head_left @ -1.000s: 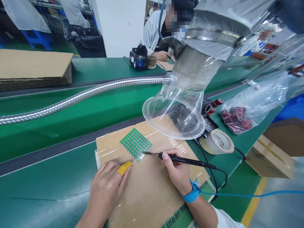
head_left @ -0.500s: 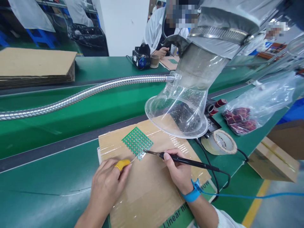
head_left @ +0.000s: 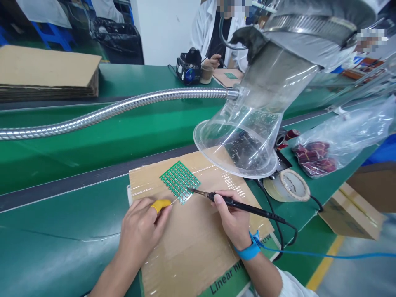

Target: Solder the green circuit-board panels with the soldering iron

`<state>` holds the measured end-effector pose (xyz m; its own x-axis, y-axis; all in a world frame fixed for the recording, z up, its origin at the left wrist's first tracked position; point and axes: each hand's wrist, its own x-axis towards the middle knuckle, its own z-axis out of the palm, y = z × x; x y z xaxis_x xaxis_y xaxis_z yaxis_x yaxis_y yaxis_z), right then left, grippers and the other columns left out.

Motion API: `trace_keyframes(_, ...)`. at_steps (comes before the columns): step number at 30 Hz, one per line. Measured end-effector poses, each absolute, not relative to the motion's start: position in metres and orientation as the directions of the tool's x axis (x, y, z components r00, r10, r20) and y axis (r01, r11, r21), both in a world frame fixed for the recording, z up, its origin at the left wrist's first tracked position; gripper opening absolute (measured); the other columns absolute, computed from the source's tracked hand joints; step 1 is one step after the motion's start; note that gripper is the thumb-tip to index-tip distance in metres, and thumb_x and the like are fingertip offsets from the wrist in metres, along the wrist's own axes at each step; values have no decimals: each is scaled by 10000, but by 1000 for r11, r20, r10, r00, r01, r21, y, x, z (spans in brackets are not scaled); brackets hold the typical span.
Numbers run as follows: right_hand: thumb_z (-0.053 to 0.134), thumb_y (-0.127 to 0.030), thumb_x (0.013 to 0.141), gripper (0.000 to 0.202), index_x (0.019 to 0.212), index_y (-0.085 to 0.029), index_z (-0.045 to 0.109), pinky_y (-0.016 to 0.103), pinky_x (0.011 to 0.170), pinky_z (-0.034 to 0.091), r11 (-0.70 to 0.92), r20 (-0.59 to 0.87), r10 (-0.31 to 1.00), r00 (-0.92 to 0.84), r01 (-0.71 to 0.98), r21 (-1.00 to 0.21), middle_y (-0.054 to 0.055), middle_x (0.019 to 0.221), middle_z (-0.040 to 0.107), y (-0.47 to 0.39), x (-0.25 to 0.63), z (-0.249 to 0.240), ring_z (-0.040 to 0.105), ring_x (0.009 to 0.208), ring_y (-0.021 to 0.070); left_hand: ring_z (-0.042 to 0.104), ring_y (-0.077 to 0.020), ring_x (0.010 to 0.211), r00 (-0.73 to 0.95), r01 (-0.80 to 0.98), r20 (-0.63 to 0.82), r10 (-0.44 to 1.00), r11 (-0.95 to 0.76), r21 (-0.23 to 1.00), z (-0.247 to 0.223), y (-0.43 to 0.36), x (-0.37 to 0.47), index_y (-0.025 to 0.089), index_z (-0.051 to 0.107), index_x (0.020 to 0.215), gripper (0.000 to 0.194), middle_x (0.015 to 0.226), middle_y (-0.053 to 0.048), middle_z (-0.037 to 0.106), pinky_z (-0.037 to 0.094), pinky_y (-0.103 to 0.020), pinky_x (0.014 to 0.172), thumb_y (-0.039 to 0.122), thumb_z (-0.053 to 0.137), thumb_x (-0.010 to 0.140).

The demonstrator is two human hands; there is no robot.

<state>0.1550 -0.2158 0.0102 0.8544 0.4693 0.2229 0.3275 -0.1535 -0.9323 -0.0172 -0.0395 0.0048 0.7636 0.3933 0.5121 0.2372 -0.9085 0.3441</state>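
Note:
A green circuit board panel (head_left: 177, 178) with rows of small pads lies on a taped sheet of brown cardboard (head_left: 192, 239). My right hand (head_left: 232, 216) grips a black soldering iron (head_left: 247, 209), its tip at the panel's lower right part. Between the thumb and the yellow-cotted index finger of my left hand (head_left: 144, 225) is a thin solder wire (head_left: 175, 201). The wire's front end reaches the panel close to the iron tip, and its tail trails left over the green bench. A blue wrist strap (head_left: 250, 249) circles my right wrist.
A clear fume hood (head_left: 238, 144) on a metal flexible arm (head_left: 123, 105) hangs just above the cardboard. To the right are a tape roll (head_left: 287, 185) and a plastic bag of dark red bundles (head_left: 318, 156). Across the bench a co-worker (head_left: 213, 37) sits near a black soldering station (head_left: 188, 68).
The camera view has shifted slightly. The iron tip and the solder wire end have moved a little up across the panel; both hands keep their grips.

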Motion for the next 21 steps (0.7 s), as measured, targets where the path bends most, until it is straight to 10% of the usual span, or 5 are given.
trace_keyframes(21,714,-379,935,137,944,-243,728,330,651,558,-172,204,513,834,333,-927,23,786,733,-216,155,10,712,704,212,557,-170,664,773,266,511,376,-923,277,9,-41,-13,194,639,729,254,671,-7,567,427,-324,678,272,622,970)
